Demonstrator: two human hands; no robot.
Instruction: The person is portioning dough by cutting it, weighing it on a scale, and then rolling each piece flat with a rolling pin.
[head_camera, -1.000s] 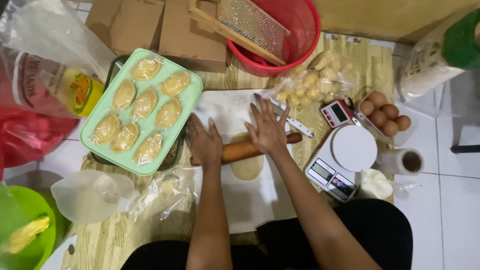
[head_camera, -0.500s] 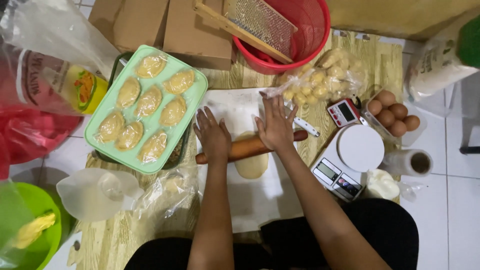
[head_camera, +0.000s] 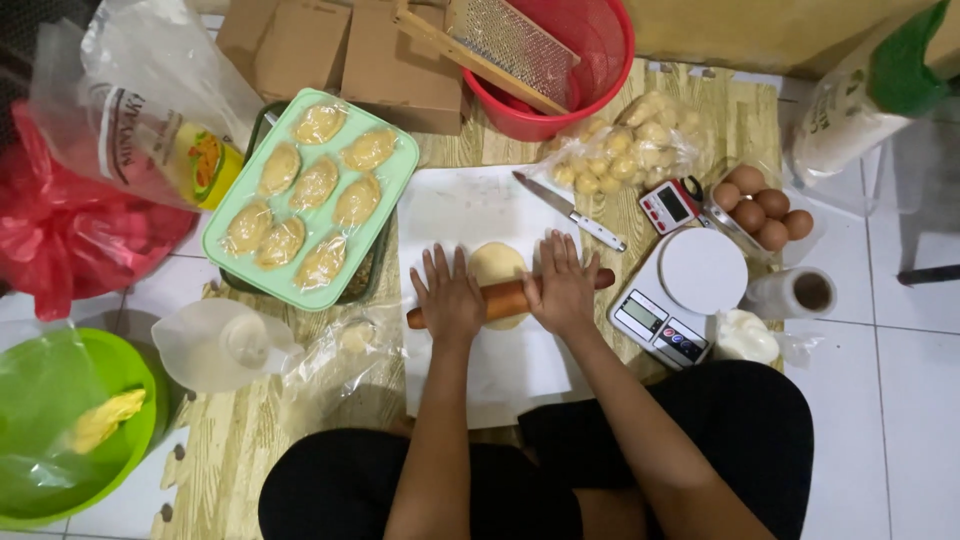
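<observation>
Nearest, your left hand (head_camera: 449, 298) and right hand (head_camera: 562, 288) press flat, fingers spread, gripping nothing, on the rolling pin (head_camera: 505, 298) across the dough (head_camera: 496, 266) on the white board (head_camera: 470, 215). Rolling appears underway; next needs even pressure. Farther left, a green tray (head_camera: 398, 170).

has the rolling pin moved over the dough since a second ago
Yes. The rolling pin has rolled toward the person, from the dough's far edge to its near part.
</observation>
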